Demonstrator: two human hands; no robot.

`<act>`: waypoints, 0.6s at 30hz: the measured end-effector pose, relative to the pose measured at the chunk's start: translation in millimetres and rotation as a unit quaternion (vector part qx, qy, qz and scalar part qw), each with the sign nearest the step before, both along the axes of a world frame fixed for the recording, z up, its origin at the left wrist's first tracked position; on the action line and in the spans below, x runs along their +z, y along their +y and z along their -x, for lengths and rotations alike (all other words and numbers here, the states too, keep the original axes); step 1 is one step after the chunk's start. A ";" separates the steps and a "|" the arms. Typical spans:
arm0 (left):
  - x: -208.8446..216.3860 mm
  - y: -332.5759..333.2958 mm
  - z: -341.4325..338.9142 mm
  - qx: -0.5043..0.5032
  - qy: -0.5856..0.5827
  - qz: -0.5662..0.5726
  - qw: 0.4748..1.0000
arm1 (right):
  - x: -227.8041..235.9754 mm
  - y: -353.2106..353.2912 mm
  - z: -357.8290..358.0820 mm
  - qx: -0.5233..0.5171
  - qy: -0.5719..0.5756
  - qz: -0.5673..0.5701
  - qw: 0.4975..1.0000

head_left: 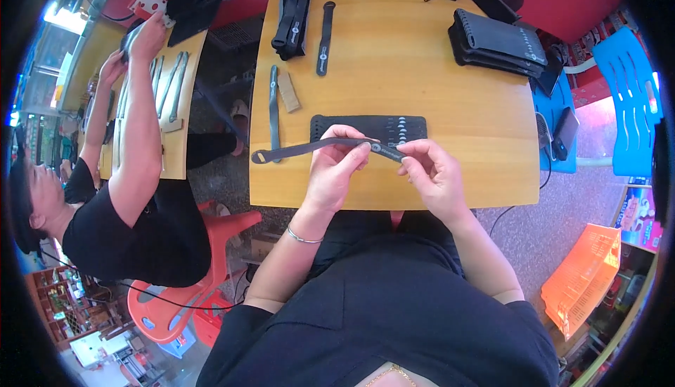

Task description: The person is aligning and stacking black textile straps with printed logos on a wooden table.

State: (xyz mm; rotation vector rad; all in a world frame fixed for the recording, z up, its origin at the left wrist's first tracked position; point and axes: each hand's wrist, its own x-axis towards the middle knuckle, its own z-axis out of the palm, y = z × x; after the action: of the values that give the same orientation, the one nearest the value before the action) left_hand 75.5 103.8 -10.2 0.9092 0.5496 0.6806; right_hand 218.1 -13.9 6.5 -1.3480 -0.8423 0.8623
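Note:
A dark grey strap point(292, 149) with a slotted loop at one end is stretched between my hands above the table's near part. My left hand point(332, 169) pinches it around the middle, and its looped end sticks out to the left. At the other end, beside a small pale round mark, the thumb and fingers of my right hand point(437, 175) are closed on it. Just beyond my hands lies a flat black sheet point(337, 124) with a column of pale printed shapes, partly covered by them. Another strap point(274, 99) lies to the left, next to a brown cardboard piece point(288, 92).
Farther back on the wooden table point(394, 56) are a single strap point(325, 39) and a strap bundle point(291, 21). A stack of black sheets point(496, 42) sits at the far right. At left, a co-worker point(133, 225) works at another table. An orange box point(582, 274) stands right.

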 end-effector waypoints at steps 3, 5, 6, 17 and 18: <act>-1.9 -14.4 5.2 0.002 0.024 0.014 1.000 | -6.6 -5.0 1.3 -0.001 -0.015 0.020 1.000; -7.3 -23.1 11.4 -0.006 0.021 0.028 0.999 | -11.0 -12.1 1.1 0.006 -0.007 0.028 1.000; -8.5 -25.7 16.5 -0.002 0.022 0.032 0.999 | -13.2 -18.1 -0.3 0.008 -0.018 0.046 0.999; -25.4 16.1 80.3 0.001 0.164 -0.006 0.986 | -30.0 -32.4 -19.1 -0.048 -0.057 0.071 0.995; -25.6 18.1 81.2 0.001 0.167 -0.004 0.986 | -28.9 -31.2 -19.9 -0.047 -0.055 0.073 0.995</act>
State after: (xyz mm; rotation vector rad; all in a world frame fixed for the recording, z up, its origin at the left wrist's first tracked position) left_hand -5.8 121.9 -35.8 1.0383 0.8454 0.5353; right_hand 238.0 -45.1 -22.4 -1.5626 -0.8053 0.7936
